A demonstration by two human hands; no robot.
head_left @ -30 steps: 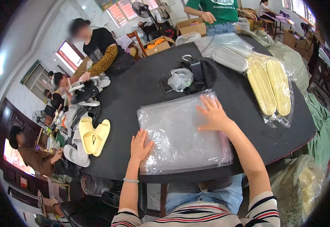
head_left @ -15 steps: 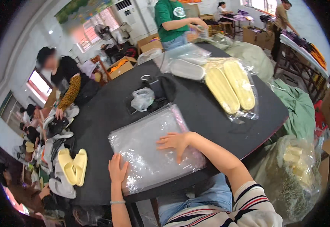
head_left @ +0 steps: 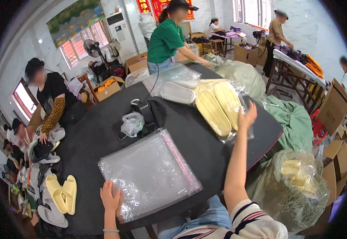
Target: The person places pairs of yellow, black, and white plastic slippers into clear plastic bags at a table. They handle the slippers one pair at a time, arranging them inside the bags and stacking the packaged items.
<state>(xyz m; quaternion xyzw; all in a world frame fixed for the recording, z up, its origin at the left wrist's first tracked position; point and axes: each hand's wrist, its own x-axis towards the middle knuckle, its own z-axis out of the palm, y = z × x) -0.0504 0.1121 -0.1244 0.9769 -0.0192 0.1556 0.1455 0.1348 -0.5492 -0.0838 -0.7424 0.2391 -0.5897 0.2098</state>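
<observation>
My left hand [head_left: 110,195], its fingers apart, rests on the lower left edge of a stack of clear plastic bags [head_left: 145,171] with a pink strip along its right side. My right hand [head_left: 247,115] reaches out to the right edge of a clear bag holding a pair of yellow slippers [head_left: 213,115]. Its fingers look stretched out and touch the bag; any grip on the film does not show. Beside that bag, farther left, lies a bagged pair of white slippers [head_left: 177,92].
Loose yellow slippers [head_left: 61,193] and grey slippers [head_left: 52,216] lie at the table's left. A crumpled plastic bag [head_left: 133,124] sits amid black items mid-table. A full sack [head_left: 293,195] stands at the right. A person in green [head_left: 165,44] stands across the black table [head_left: 90,139].
My right hand has left the bag stack and moved up and right to the bagged yellow slippers. My left hand stays on the stack. The view has shifted.
</observation>
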